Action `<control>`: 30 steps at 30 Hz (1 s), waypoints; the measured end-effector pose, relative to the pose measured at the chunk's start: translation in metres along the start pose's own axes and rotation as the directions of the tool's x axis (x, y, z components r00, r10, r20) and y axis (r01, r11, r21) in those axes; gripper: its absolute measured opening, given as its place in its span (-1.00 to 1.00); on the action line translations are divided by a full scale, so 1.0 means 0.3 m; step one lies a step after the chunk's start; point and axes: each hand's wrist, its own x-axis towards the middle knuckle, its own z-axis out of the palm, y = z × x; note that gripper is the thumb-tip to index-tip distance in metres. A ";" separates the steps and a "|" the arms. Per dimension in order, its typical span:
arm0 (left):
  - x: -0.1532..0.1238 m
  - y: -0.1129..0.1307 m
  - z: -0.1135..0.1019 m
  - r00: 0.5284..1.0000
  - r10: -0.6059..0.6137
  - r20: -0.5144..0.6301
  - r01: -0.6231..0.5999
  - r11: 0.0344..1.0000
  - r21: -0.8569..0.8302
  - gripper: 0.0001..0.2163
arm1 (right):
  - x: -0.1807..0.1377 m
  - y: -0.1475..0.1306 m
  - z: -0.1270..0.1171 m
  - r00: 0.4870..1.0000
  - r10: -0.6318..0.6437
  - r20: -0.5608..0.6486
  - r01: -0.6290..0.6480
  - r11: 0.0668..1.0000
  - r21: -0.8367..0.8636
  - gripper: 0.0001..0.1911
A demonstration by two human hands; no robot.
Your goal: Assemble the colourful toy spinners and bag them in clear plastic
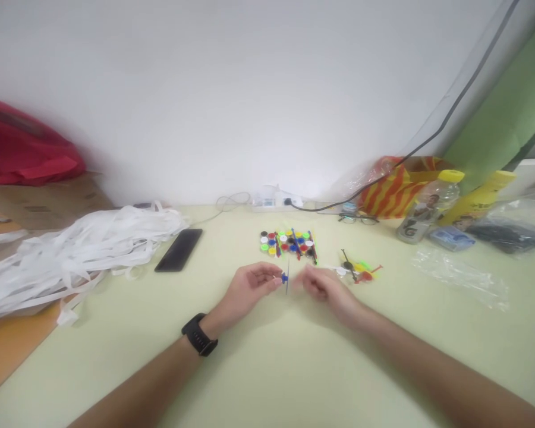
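My left hand (pixel 249 288), with a black watch on its wrist, pinches a small blue disc on a thin blue stick (pixel 285 278) just above the pale green table (pixel 258 368). My right hand (pixel 321 286) hovers close to the right of that piece, fingers curled and blurred; I cannot see anything in them. Behind the hands lies a cluster of small coloured discs and sticks (pixel 288 242). A smaller loose heap of the same parts (pixel 359 268) sits to the right.
A black phone (pixel 179 249) lies left of the discs. White straps (pixel 71 249) pile up at the left beside a cardboard box (pixel 44 199) and red bag (pixel 22 145). A power strip (pixel 271 204), glasses (pixel 359 218), bottles (pixel 428 214), striped bag (pixel 396 187) and plastic wrap (pixel 459 274) stand right.
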 end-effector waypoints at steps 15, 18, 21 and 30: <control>-0.007 0.004 0.010 0.996 -0.001 0.086 -0.001 1.000 0.020 -0.67 | 0.009 0.012 0.018 0.994 -0.107 0.035 0.112 0.971 -0.212 -0.59; -0.012 0.002 0.013 0.993 -0.009 0.122 0.008 1.000 0.004 -0.71 | 0.003 0.019 0.024 0.990 -0.108 0.088 0.126 0.964 -0.233 -0.60; -0.013 0.000 0.013 0.990 -0.010 0.142 0.013 1.000 -0.021 -0.72 | 0.000 0.021 0.024 0.990 -0.112 0.089 0.132 0.957 -0.259 -0.58; -0.009 -0.002 0.008 0.992 -0.008 0.127 0.016 0.998 -0.059 -0.72 | -0.001 0.000 0.018 0.986 -0.014 -0.167 0.015 1.000 0.006 -0.46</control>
